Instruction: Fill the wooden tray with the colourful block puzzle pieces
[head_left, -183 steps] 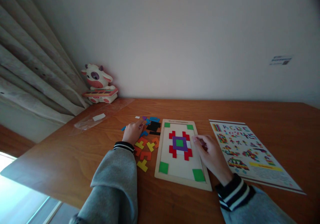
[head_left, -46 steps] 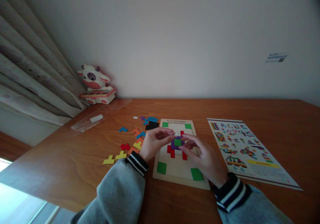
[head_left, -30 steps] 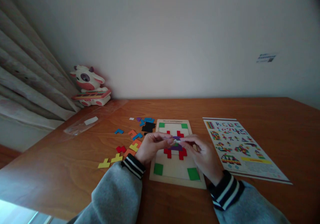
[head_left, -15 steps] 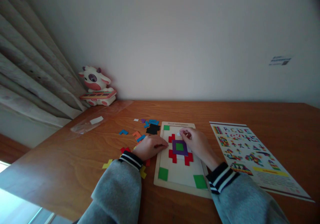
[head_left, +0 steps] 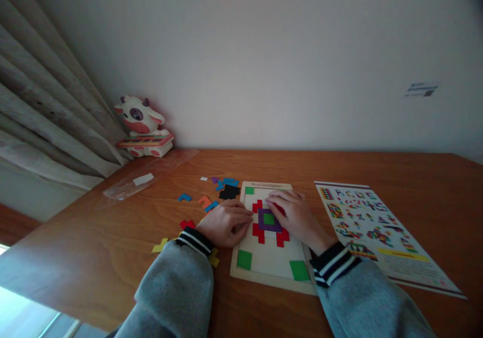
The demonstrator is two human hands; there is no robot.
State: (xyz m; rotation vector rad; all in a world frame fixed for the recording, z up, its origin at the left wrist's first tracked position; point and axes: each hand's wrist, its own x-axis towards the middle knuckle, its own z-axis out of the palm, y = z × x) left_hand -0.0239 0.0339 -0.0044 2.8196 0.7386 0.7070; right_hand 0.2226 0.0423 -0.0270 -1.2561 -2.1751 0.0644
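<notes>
Red pieces [head_left: 279, 237] under right hand [head_left: 294, 215]

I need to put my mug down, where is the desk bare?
Bare wood lies behind the wooden puzzle tray toward the wall, and right of the printed pattern sheet. Crowded: the scattered coloured puzzle pieces by the left hand; the right hand rests on the tray.

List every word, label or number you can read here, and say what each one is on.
Nothing reads clearly.
Pattern sheet: coloured letter-like figures in the top rows and print on a yellow band, too small to read.
Puzzle board: a faint line on its top rim, blurred.
Wall sticker: dark print, too small.
Cow toy: no legible text.
</notes>
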